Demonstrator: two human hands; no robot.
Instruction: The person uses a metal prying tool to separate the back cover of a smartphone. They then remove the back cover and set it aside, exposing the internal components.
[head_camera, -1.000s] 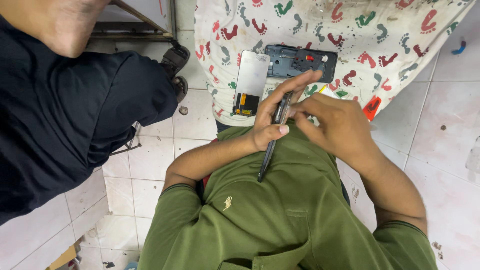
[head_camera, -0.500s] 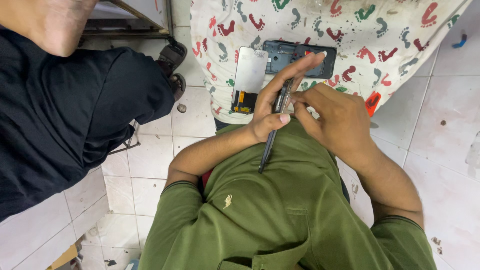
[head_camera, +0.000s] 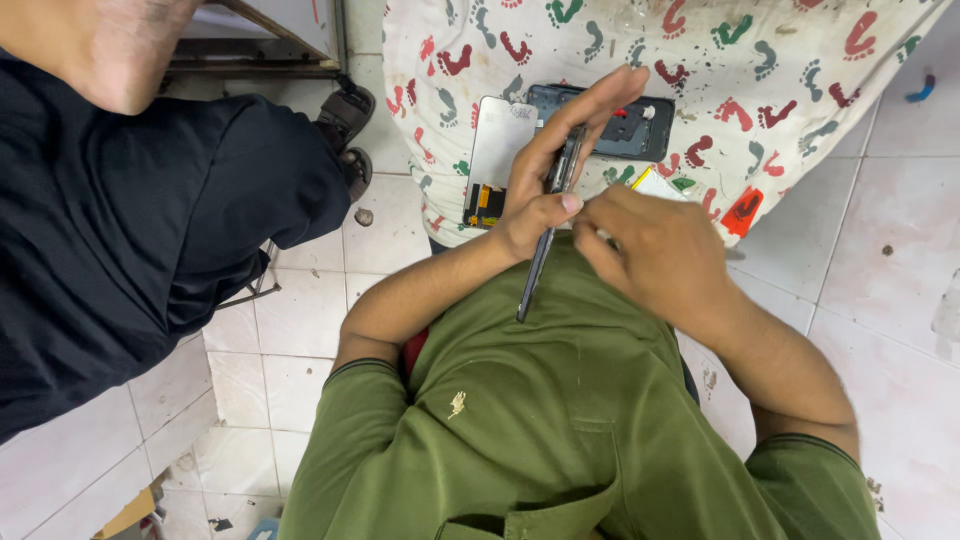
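Dark and thin, a phone part (head_camera: 545, 235) stands on edge in the left hand (head_camera: 545, 190), which is clamped round it with the thumb near its middle and the fingers stretched up its far side. From this angle only its narrow edge shows, so I cannot tell whether it is a frame, a screen or a whole handset. The right hand (head_camera: 650, 250) sits just beside it, fingertips bunched together against the part's edge near the left thumb; whether they pinch a small tool or piece is hidden.

Behind the hands, a cloth (head_camera: 800, 90) printed with coloured footprints covers the surface. On it lie a pale display panel (head_camera: 497, 150) with its flex end towards the person, and beside it an opened phone body (head_camera: 630, 125) with its insides showing. A small red piece (head_camera: 742, 212) and a yellow-green scrap (head_camera: 660, 183) rest near the cloth's edge.

Judging from this, the phone is already taken apart: the panel is off and the body lies open. The work in hand looks like a mid-stage job on the held part, prying or fitting along its edge. Putting the pieces back together is still left, as far as the view shows.

Another person in dark clothes (head_camera: 120, 230) stands at the left on the tiled floor (head_camera: 300, 310).
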